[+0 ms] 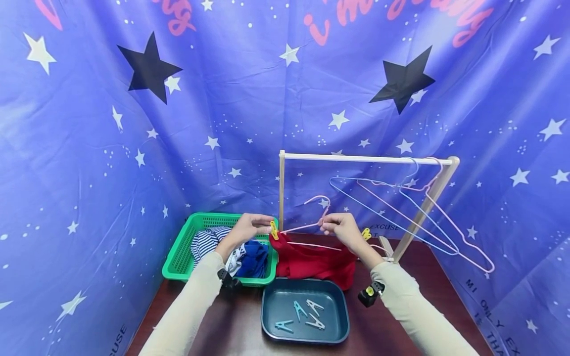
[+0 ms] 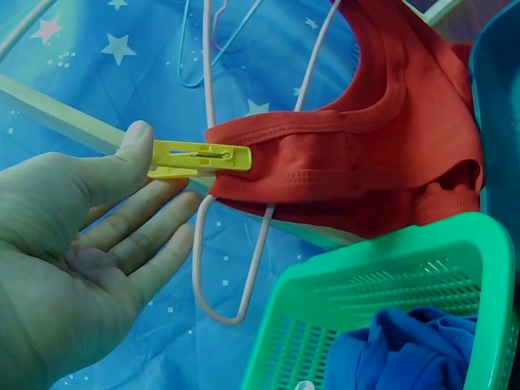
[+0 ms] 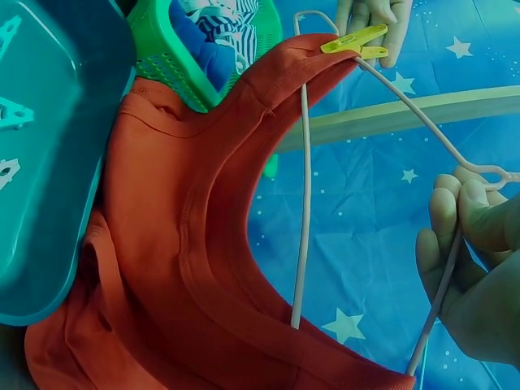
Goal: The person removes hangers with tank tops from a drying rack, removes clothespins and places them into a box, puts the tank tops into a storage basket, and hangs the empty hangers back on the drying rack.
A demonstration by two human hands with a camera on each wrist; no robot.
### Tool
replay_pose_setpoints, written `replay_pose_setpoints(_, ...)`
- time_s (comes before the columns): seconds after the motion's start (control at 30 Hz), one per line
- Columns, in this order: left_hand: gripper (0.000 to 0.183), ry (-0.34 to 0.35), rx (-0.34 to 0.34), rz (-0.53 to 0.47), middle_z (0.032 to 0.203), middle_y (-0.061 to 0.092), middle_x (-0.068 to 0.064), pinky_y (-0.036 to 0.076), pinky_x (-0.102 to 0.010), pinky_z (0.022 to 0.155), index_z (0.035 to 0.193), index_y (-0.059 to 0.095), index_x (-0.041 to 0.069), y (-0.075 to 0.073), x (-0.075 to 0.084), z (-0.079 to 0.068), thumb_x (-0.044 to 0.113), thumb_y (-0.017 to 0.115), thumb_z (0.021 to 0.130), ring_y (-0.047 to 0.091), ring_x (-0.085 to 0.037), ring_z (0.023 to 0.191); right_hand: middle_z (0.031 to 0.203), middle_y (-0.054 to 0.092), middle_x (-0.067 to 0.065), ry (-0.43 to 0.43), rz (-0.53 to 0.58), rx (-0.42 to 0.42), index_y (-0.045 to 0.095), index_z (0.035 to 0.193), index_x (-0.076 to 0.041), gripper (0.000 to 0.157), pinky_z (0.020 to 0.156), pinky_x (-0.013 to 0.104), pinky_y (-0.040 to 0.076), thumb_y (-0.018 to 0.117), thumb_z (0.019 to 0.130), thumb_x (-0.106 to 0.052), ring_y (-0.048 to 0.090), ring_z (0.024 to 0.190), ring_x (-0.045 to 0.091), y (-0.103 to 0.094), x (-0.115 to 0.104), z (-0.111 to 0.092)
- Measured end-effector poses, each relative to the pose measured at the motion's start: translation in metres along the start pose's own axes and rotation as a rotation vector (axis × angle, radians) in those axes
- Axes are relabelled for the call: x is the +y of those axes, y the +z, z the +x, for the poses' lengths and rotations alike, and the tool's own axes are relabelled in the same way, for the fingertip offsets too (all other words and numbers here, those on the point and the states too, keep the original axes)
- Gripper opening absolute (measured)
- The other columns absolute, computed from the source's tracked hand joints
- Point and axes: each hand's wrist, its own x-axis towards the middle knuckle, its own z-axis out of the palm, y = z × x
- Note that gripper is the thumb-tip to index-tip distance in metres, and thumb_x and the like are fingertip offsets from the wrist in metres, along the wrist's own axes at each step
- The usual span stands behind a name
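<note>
My right hand [image 1: 340, 225] pinches a pale pink hanger [image 3: 445, 284] close to the base of its hook. A red garment [image 1: 307, 257] with a wide curved neckline hangs on this hanger. One yellow clothespin [image 2: 203, 156] clips a strap of it to the hanger's left end. Beside that clothespin is my left hand [image 2: 89, 252], thumb at its handle end and fingers loosely extended; the handles look spread in the right wrist view. A second yellow clothespin [image 1: 366, 233] shows by the right end, partly behind my right hand.
A green basket [image 1: 175, 257] with striped and blue clothes stands left. In front sits a dark tray [image 1: 307, 336] with several clothespins [image 1: 299, 310]. A wooden rack [image 1: 369, 158] behind carries a blue hanger [image 1: 378, 205] and a pink hanger [image 1: 463, 237] at its right end.
</note>
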Motion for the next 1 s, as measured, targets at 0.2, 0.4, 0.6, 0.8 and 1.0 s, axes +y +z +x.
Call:
replay_pose_setpoints(0.2,0.032,0.046,-0.012,0.008,0.116,0.074,-0.019,0.058,-0.045,0.096,0.127,0.069,-0.001,0.001,0.006,-0.003,0.010,0.069,0.097,0.071,-0.024,0.105,0.102,0.065,0.042,-0.006,0.005,-0.009,0.063,0.098,0.027,0.013,0.066,0.015,0.057,0.059,0.092,0.016,0.066,0.072,0.001,0.000,0.001,-0.001)
replay_pose_setpoints(0.4,0.028,0.077,0.001,0.002,0.115,0.074,-0.020,0.057,-0.048,0.096,0.123,0.071,-0.003,0.002,0.009,-0.002,0.009,0.067,0.098,0.072,-0.026,0.103,0.103,0.065,0.043,-0.007,0.000,-0.006,0.061,0.097,0.028,0.014,0.066,0.015,0.057,0.059,0.093,0.015,0.066,0.073,0.000,-0.001,0.001,-0.001)
replay_pose_setpoints(0.6,0.028,0.057,0.024,0.001,0.114,0.073,-0.024,0.056,-0.051,0.097,0.123,0.069,-0.007,0.005,0.009,0.003,0.005,0.066,0.098,0.072,-0.028,0.100,0.102,0.065,0.042,-0.014,-0.010,-0.008,0.063,0.093,0.025,0.011,0.065,0.015,0.057,0.059,0.092,0.016,0.065,0.070,0.000,-0.002,0.000,-0.003)
replay_pose_setpoints(0.8,0.027,0.060,0.054,0.024,0.105,0.075,-0.021,0.060,-0.039,0.089,0.119,0.069,-0.010,0.009,0.010,0.004,0.003,0.067,0.096,0.072,-0.022,0.091,0.103,0.064,0.044,-0.005,0.003,-0.009,0.061,0.094,0.028,0.013,0.064,0.015,0.056,0.058,0.092,0.016,0.065,0.070,0.001,-0.002,0.000,-0.002)
replay_pose_setpoints(1.0,0.019,0.092,0.098,0.047,0.097,0.076,-0.021,0.059,-0.048,0.087,0.110,0.073,-0.010,0.012,0.008,0.005,0.000,0.069,0.093,0.072,-0.023,0.084,0.102,0.066,0.041,-0.014,0.003,-0.015,0.063,0.092,0.025,0.010,0.065,0.016,0.057,0.058,0.092,0.016,0.067,0.072,0.003,-0.003,0.002,-0.002)
